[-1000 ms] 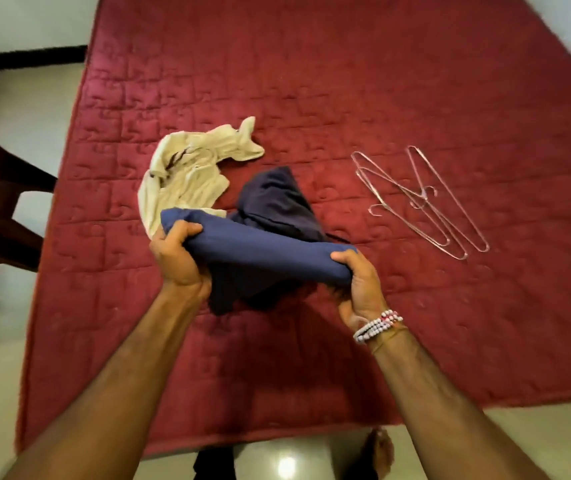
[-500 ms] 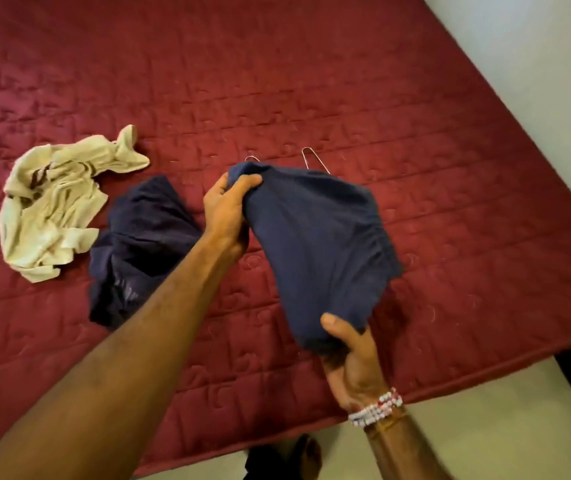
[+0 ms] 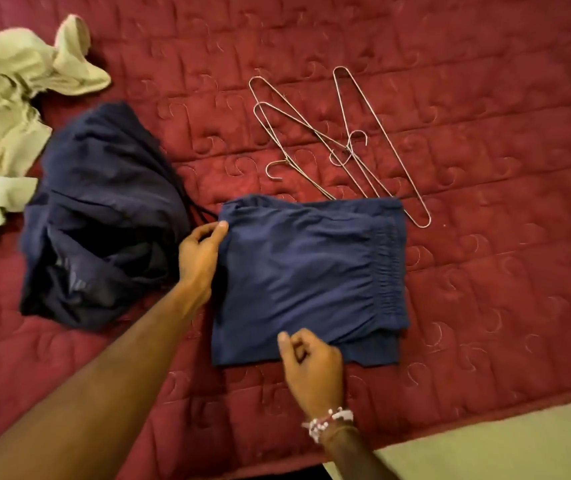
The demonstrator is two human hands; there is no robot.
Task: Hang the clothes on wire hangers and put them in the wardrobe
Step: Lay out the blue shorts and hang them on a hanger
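Plainly the job is near its start: no garment in view is on a hanger, and no wardrobe shows anywhere in the frame. At centre, a pair of navy shorts (image 3: 308, 271) lies folded flat on the red quilted bedspread (image 3: 484, 289), with its gathered waistband along its right side. The left hand (image 3: 201, 254) is at the upper left corner of the shorts, thumb and fingertips closed together on the edge of the cloth. The right hand (image 3: 311, 368), with a beaded bracelet (image 3: 329, 420) at the wrist, sits over the lower hem with its fingers curled close; whether they actually nip the fabric I cannot tell. Just above the shorts, in the upper middle of the frame, the wire hangers (image 3: 346, 147) lie crossed over one another, all bare, their near ends reaching the top edge of the shorts and seemingly slipping under it. Left of centre a darker navy garment (image 3: 104, 209) sits in a crumpled heap, touching or nearly touching the left hand, and a cream garment (image 3: 3, 109) is bunched in the upper left corner, partly cut off by the frame edge. I judge that everything is still to do: pull a hanger free of the tangle, drape or thread the shorts onto it, repeat for the other two pieces, then carry them all to the wardrobe.
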